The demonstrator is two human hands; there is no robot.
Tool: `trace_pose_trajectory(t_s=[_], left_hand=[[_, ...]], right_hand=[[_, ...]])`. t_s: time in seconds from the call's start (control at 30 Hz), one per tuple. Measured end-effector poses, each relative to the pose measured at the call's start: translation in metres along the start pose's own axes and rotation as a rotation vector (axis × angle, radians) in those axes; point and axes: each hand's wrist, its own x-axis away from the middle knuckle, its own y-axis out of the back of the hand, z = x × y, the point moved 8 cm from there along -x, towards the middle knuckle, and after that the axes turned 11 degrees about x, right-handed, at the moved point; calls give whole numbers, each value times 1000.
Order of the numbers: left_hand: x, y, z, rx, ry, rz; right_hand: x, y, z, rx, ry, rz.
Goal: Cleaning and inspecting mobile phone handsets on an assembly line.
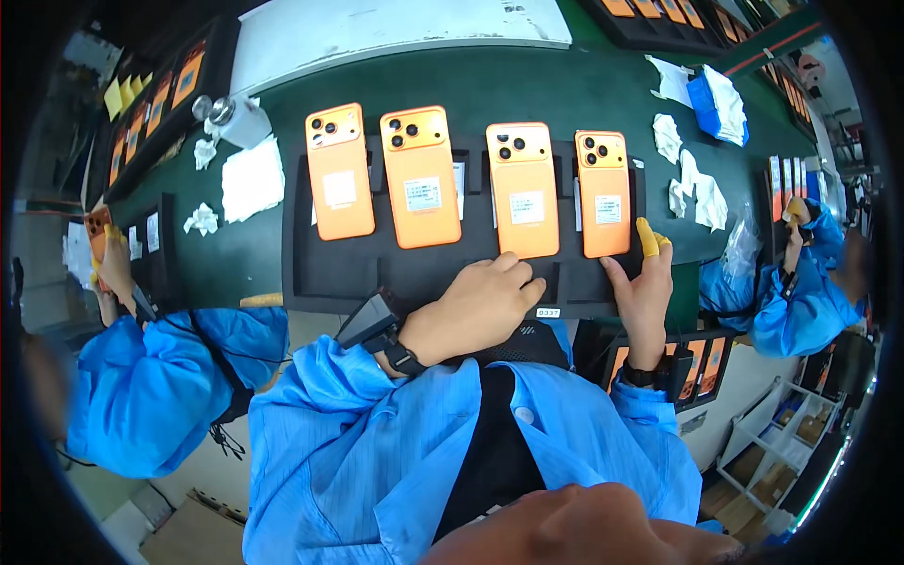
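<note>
Four orange phones lie camera side up in a row on a black tray (pixel 330 273): a far-left phone (pixel 346 215), a second phone (pixel 424 222), a third phone (pixel 525 235) and a right-hand phone (pixel 605 237). Each bears a white label. My left hand (pixel 478 309) is curled, knuckles up, by the third phone's lower edge and the tray's front; what is under its fingers is hidden. Beside the right-hand phone, my right hand (pixel 648 287) has thumb and fingers apart, the thumb close to the phone's lower corner. Yellow finger cots cover some of its fingertips.
White wipes (pixel 252 179) and a dispenser bottle (pixel 235 121) lie left of the tray. More crumpled wipes (pixel 702 193) and a blue box (pixel 718 105) are at right. Co-workers in blue sit at left (pixel 179 386) and right (pixel 796 292). Another phone tray (pixel 697 367) stands below my right wrist.
</note>
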Motion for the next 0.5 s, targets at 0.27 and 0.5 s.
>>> trace_pose_trajectory(t_s=[0.27,0.5], left_hand=[[9,10,5,-183,37,-213],[9,18,11,-240,86,-322]], right_hand=[[-4,1,-2,37,-62,-37],[-7,1,-1,-75,-50,-9]])
